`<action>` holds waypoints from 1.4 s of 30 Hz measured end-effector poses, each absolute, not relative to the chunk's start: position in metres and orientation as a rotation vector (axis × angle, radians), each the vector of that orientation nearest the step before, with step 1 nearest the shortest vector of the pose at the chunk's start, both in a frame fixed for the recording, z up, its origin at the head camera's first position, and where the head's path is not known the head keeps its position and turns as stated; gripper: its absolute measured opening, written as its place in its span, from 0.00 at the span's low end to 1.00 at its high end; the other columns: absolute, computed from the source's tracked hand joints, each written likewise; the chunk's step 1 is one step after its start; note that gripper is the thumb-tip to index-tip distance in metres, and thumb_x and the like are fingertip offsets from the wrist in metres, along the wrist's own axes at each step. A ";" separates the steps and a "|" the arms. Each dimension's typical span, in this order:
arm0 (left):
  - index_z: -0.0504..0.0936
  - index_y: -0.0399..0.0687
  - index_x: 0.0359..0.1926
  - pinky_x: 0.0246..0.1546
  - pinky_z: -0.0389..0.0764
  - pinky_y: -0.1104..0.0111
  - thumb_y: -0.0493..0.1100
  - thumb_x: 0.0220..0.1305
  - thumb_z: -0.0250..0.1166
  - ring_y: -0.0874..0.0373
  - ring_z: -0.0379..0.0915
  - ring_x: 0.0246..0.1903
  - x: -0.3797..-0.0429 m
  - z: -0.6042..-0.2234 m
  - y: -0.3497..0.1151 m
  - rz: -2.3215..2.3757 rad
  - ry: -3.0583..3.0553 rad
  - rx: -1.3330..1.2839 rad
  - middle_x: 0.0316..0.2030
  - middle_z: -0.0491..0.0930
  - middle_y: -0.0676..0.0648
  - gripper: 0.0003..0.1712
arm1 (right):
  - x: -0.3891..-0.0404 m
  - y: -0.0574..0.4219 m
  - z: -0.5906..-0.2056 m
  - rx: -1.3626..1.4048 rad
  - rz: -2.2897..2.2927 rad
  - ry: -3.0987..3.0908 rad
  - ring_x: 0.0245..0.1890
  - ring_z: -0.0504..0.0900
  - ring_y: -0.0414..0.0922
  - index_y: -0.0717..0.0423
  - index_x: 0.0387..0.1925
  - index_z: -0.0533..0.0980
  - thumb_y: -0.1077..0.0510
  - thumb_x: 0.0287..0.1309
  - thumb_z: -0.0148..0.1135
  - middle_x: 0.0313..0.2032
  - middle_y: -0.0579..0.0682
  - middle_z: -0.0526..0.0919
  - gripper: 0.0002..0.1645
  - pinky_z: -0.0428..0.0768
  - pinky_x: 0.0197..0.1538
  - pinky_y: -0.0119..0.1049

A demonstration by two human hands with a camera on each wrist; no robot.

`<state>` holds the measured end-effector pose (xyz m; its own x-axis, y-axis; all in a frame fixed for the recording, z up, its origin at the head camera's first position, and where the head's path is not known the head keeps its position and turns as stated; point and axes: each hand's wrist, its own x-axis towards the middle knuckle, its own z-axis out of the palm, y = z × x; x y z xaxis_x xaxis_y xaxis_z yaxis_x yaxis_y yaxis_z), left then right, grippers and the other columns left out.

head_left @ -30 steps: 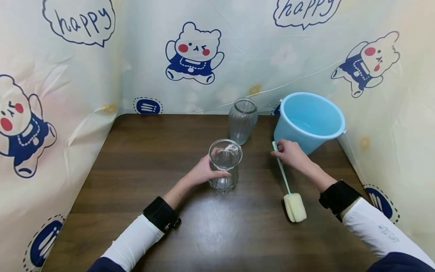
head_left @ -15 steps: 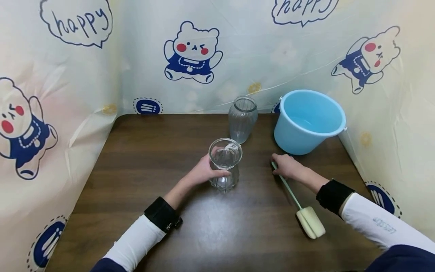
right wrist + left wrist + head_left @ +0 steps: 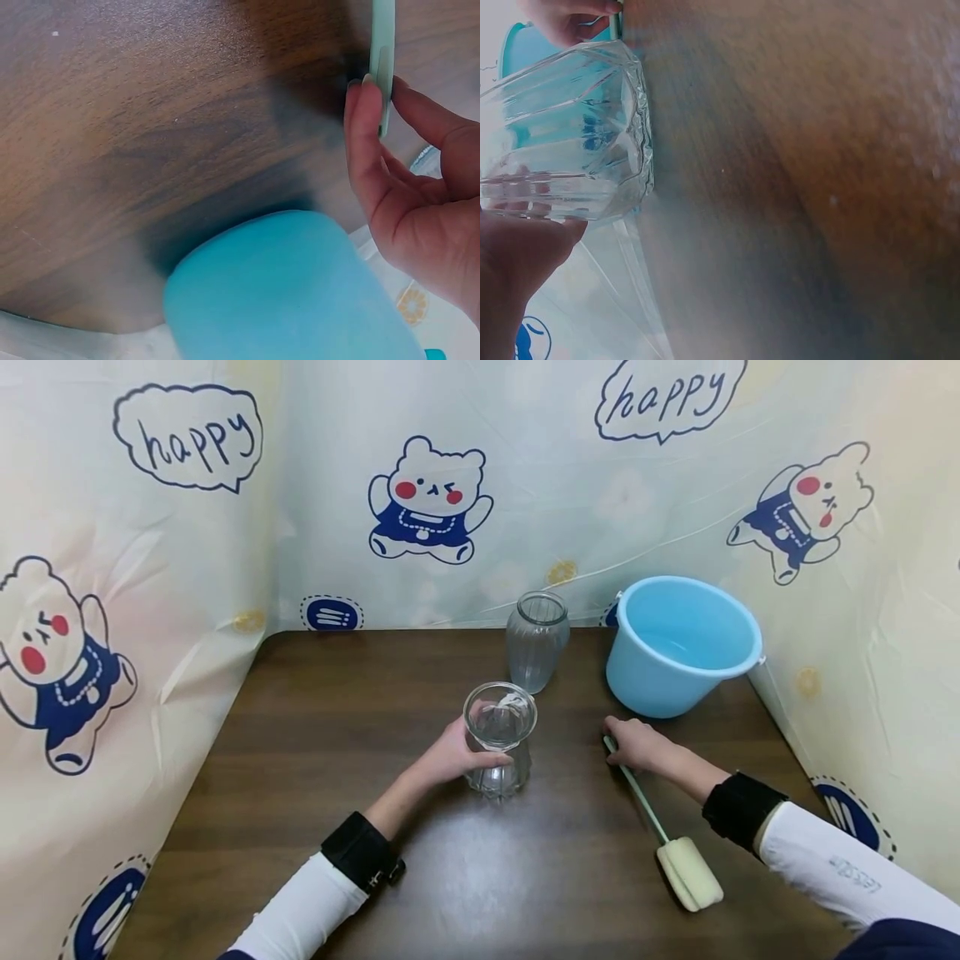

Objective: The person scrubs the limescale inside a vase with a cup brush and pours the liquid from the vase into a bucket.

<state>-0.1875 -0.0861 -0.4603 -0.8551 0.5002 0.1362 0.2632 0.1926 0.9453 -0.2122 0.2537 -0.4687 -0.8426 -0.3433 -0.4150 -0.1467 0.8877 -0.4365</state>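
Observation:
My left hand (image 3: 452, 753) grips a clear glass vase (image 3: 501, 727) by its narrow waist, thumb across the near side. The vase is upright in the middle of the table, its ribbed base large in the left wrist view. To the right, my right hand (image 3: 637, 745) pinches the end of a pale green handle (image 3: 382, 60) between thumb and fingers. That handle belongs to a sponge bottle brush (image 3: 690, 874), whose cream foam head points toward the front right. In the right wrist view the foam head is out of frame.
A second ribbed glass vase (image 3: 537, 643) stands behind the held one. A light blue bucket (image 3: 660, 681) is at the back right, just beyond my right hand. Printed cloth (image 3: 315, 527) hangs around the brown table (image 3: 322, 693).
My right hand has drawn the brush nearer, away from the bucket, and its foam head has swung right and toward the front. The left hand keeps its hold on the vase.

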 end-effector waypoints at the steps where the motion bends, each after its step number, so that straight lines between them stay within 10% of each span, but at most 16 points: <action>1: 0.69 0.34 0.68 0.68 0.67 0.40 0.36 0.54 0.79 0.31 0.71 0.63 -0.188 -0.460 -0.086 1.731 2.256 0.741 0.60 0.77 0.28 0.43 | -0.212 0.254 -0.468 -0.353 -0.536 2.560 0.24 0.81 0.47 0.66 0.53 0.70 0.66 0.65 0.68 0.36 0.57 0.78 0.20 0.81 0.27 0.38; 23: 0.69 0.48 0.72 0.70 0.66 0.45 0.40 0.54 0.81 0.46 0.73 0.65 -0.199 -0.490 -0.087 1.679 2.333 0.775 0.62 0.80 0.43 0.46 | -0.203 0.231 -0.456 -0.640 -0.663 2.859 0.36 0.82 0.49 0.65 0.53 0.76 0.56 0.66 0.70 0.38 0.56 0.83 0.21 0.83 0.40 0.45; 33: 0.65 0.48 0.77 0.71 0.66 0.45 0.44 0.52 0.84 0.47 0.67 0.71 -0.195 -0.477 -0.114 1.564 2.423 0.811 0.71 0.71 0.47 0.54 | -0.176 0.166 -0.445 -0.831 -1.184 2.637 0.65 0.75 0.55 0.59 0.74 0.63 0.46 0.57 0.78 0.67 0.59 0.73 0.51 0.77 0.64 0.56; 42: 0.75 0.52 0.70 0.68 0.70 0.44 0.61 0.69 0.69 0.46 0.70 0.69 -0.183 -0.461 -0.167 1.087 2.769 0.691 0.67 0.77 0.48 0.35 | -0.176 0.124 -0.459 -0.771 -1.602 2.485 0.69 0.71 0.48 0.53 0.78 0.56 0.51 0.48 0.85 0.71 0.52 0.69 0.63 0.67 0.72 0.54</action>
<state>-0.1830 -0.1669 -0.4615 -0.8939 0.4408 0.0818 0.3788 0.6450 0.6638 -0.1761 0.1238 -0.4592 -0.8691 -0.4549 0.1941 -0.3646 0.3242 -0.8729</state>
